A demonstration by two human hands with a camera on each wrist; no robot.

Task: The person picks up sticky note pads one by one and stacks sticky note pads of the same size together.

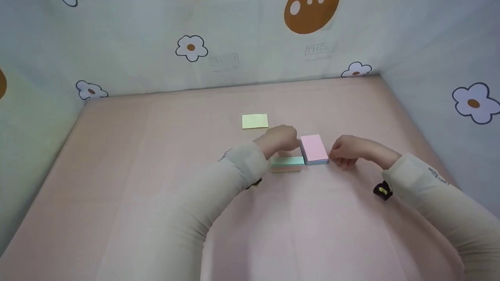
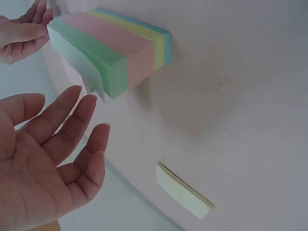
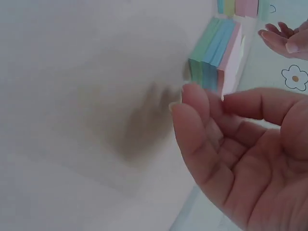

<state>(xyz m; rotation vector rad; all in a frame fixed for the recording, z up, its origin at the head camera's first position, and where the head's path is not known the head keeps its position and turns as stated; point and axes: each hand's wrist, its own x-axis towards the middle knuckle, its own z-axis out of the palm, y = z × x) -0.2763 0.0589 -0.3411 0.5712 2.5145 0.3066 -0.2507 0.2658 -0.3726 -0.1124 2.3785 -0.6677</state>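
A stack of sticky notes with a mint-green top lies on the pink cloth. Pink, yellow and blue layers show under its green. Against its right end stands a second stack, pink-topped, with blue and green layers below. My left hand is just behind the green-topped stack, fingers loosely bent and apart in the left wrist view, holding nothing. Just right of the pink-topped stack, my right hand has loosely curved fingers with nothing between them; whether a fingertip touches that stack I cannot tell.
A thin pale-yellow sticky note pad lies farther back, behind my left hand. The pink cloth covers the table. Flower-patterned sheets rise at the back and on both sides.
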